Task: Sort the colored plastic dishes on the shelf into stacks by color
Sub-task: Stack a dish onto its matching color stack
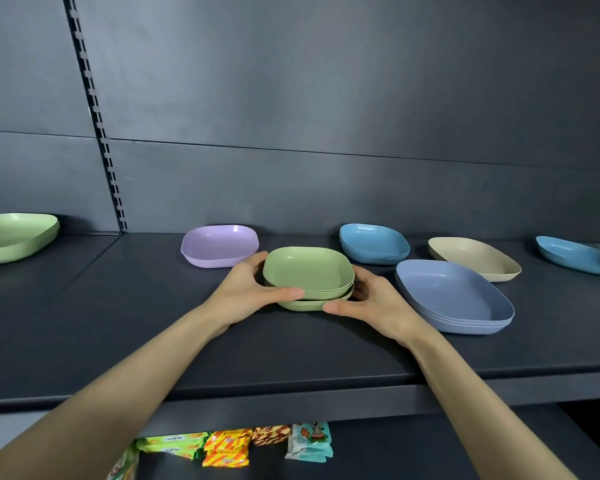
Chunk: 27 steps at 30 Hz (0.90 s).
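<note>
Head view: a dark shelf (153, 323) runs left to right before a dark back panel (326, 98), which carries a slotted upright rail (97, 116) on the left. A large green dish (14, 237) sits at the far left, well apart from the rest. A lilac dish (219, 245) lies just behind the left hand. To the right at the back stands a stack of small blue dishes (373, 244), then a single beige dish (473, 258), and a lone blue dish (574, 254) at the far right. A stack of larger slate-blue dishes (451, 296) lies near, just right of the right hand. Snack packets (226, 446) hang below the shelf's front edge.

The stack of green dishes (309, 278) stands at the middle of the shelf, mouths upward. The dishes are rounded squares with no marked long axis; the upper ones sit slightly askew on the lower ones. Nothing blocks the stack from the front.

The left hand (246, 292) grips its left side, thumb along the near edge and fingers curled round the far corner. The right hand (371, 299) grips its right side in the same way.
</note>
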Available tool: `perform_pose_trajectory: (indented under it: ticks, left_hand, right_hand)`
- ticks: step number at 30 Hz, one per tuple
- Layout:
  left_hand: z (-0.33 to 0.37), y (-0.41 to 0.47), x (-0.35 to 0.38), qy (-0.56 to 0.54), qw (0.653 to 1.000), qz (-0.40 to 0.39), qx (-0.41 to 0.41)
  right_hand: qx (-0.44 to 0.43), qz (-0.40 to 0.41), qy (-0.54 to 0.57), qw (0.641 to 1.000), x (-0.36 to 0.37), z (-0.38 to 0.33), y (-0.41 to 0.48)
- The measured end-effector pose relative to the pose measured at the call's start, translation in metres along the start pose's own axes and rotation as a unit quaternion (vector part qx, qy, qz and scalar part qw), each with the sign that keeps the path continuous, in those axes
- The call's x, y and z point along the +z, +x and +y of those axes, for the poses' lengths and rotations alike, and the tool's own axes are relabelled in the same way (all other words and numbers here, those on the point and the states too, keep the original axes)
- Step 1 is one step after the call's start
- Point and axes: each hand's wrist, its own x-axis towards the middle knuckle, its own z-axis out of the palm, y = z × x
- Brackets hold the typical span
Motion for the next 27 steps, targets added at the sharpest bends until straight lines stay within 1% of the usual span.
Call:
perform_pose_trajectory:
  ticks: [10,18,23,27]
  left_hand:
    - [0.0003,0.0000,0.0008,0.012,1.000,-0.004,-0.008]
    - [-0.0006,-0.0011,0.0022,0.011,1.000,0.012,-0.006]
    - [-0.0003,-0.0025,0.0022,0.028,0.999,0.016,-0.002]
    - [-0.0010,-0.0029,0.0015,0.035,0.999,0.020,-0.008]
  right_hand:
    - [0.010,0.023,0.008,1.000,0.0002,0.0050,0.0002]
    - [0.006,0.036,-0.023,0.999,0.0038,0.0043,-0.0015]
    - [-0.005,0.022,-0.030,0.999,0.0030,0.0023,-0.0023]
    - [-0.002,0.020,-0.060,0.998,0.0017,-0.0007,-0.0026]
